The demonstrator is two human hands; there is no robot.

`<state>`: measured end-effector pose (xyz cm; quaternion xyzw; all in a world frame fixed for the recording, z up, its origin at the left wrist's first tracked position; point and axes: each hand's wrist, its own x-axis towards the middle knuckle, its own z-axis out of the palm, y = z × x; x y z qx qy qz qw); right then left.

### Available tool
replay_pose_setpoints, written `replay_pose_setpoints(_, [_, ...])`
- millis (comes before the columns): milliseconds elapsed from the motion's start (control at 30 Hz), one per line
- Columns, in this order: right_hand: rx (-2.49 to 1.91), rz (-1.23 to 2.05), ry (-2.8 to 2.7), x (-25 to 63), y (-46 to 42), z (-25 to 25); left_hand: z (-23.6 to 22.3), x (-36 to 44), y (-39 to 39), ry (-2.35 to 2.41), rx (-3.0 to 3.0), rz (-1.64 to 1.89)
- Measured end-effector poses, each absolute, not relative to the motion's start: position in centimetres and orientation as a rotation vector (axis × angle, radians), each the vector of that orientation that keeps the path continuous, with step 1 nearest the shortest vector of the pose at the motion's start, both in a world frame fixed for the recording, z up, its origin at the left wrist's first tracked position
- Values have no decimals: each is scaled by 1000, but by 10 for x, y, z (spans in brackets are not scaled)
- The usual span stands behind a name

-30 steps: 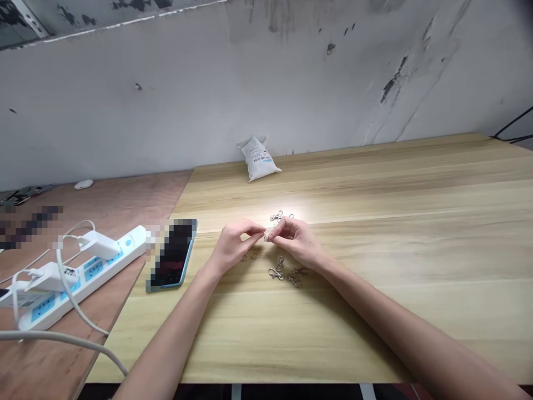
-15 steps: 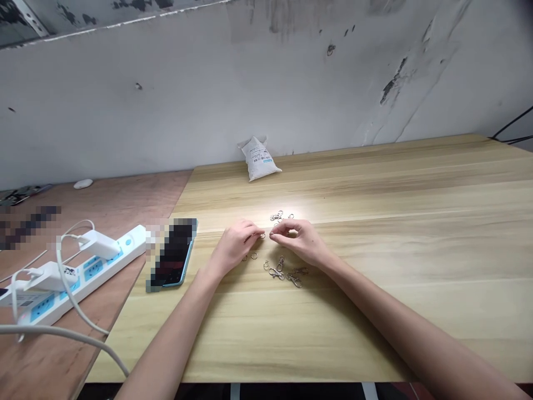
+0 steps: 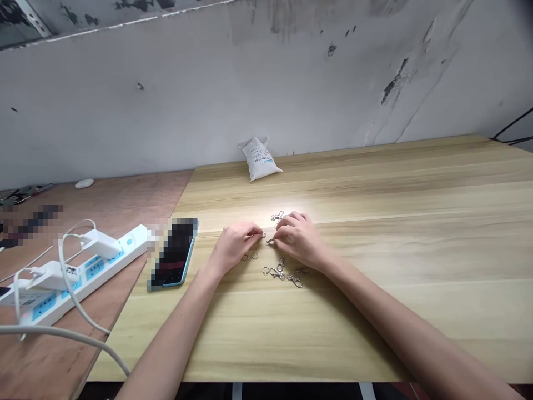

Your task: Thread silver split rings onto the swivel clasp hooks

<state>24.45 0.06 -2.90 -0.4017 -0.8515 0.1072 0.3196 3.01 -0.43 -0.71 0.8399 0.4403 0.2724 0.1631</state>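
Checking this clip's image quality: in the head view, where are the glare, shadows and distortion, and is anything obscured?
Head view: glare whitens the wooden tabletop just beyond the right hand, partly washing out the metal clasps; a soft shadow falls beneath the right forearm; the wide lens slants the far table edge; the phone is pixelated over.

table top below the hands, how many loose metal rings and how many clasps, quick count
metal rings: 3
swivel clasps: 4
total: 7
the metal cluster farther back is too small to count, so it is left out
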Motion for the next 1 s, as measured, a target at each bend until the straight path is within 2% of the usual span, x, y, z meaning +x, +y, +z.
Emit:
replay_pose_setpoints(433, [-1154, 204, -2171, 250, 1, -31, -8, 31, -1, 1186, 2776, 839])
replay_pose_setpoints(1000, [-1031, 158, -2136, 232, -8, -38, -1, 48, -14, 1187, 2360, 1116])
